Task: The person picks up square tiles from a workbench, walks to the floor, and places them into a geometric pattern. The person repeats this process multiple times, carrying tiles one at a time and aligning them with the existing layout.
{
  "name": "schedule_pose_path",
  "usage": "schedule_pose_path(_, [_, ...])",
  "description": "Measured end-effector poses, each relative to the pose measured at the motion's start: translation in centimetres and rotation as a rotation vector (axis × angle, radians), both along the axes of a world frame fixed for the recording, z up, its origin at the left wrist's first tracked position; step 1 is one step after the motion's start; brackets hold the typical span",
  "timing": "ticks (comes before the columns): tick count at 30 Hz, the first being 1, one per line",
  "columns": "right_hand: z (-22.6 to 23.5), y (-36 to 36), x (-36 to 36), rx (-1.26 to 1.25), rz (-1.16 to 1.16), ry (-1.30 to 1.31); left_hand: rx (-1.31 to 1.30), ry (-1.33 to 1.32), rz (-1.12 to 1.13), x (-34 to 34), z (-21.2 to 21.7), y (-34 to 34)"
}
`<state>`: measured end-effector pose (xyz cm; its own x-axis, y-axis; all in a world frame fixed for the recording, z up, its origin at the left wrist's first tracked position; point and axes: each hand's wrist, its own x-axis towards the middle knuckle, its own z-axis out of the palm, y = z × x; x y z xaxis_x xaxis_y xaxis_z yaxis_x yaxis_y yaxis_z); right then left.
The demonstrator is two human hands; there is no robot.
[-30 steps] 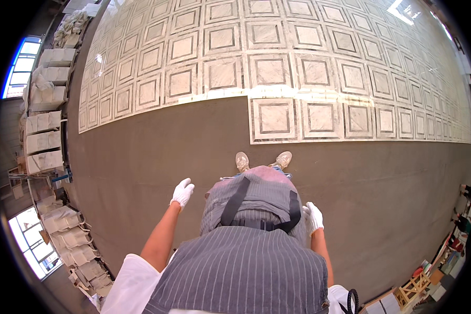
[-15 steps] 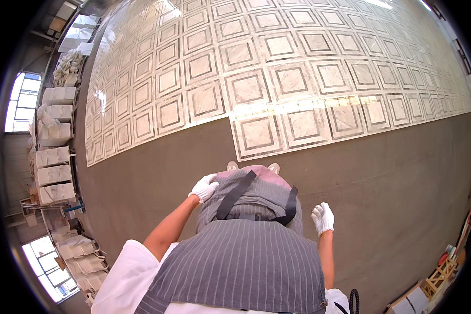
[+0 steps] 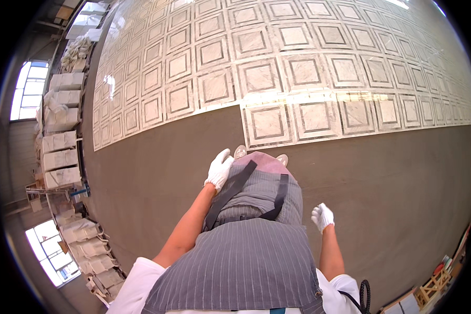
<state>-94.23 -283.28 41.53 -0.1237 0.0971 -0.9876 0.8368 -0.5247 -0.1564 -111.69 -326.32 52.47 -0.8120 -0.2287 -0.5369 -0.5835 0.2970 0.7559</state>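
My left hand (image 3: 219,170), in a white knit glove, hangs in front of the left side of my grey striped apron (image 3: 240,264). Its fingers are loosely bent and apart, with nothing seen in them. Lower on the other side, my right hand (image 3: 323,217), gloved alike, is held away from my body over the grey floor (image 3: 382,178). Those fingers curl inward, and no object shows in them. Dark straps (image 3: 238,187) run down over the apron's lower part. The tips of my shoes (image 3: 282,159) show just short of the marble tiles (image 3: 267,124).
Pale marble tiles with dark square borders cover the far floor, their near edge stepped. Stacked white slabs or boxes (image 3: 62,157) line the left wall beneath windows (image 3: 30,90). A wooden frame (image 3: 434,282) stands at the lower right.
My left hand has swung forward and right, away from the apron's side. The right hand stays low at my side. The tile edge has shifted slightly up and right in view.
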Motion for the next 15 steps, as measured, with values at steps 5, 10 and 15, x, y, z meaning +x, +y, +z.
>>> schedule_pose_path(5, [-0.7,-0.3,-13.5,0.001,0.050,0.270,0.175,-0.084,0.463,-1.8,3.4,-4.3])
schedule_pose_path(10, [8.6,-9.4,-21.9,0.090,0.080,0.522,0.231,-0.060,0.463,-1.5,2.4,-10.1])
schedule_pose_path(15, [10.0,-17.4,-15.2,0.016,0.027,0.519,0.208,-0.177,0.302,3.8,-0.9,-17.1])
